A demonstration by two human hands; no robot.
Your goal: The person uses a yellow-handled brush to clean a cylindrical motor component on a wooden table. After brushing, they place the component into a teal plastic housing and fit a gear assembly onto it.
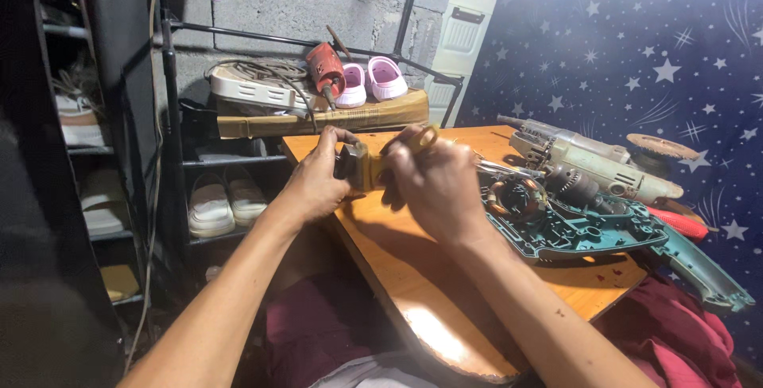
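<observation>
A wooden table [413,277] fills the middle of the view, its orange-brown top worn pale near the front edge. On its right side lies an opened teal power drill [588,225], the housing split so that the copper-wound motor [513,197] and the dark chuck [574,184] show; behind it rests a grey-white power tool [592,161], well apart from the hands. Above the table's near left part, both hands meet on a small yellow and black tool part [364,167], blocky, with a dark end toward the left. The left hand [314,181] is wrapped around that dark end, fingers curled tight over it. The right hand [433,185] is clamped on the yellow end, knuckles up, its fingers hiding most of the piece. Behind, a shelf carries pink children's shoes [372,82].
</observation>
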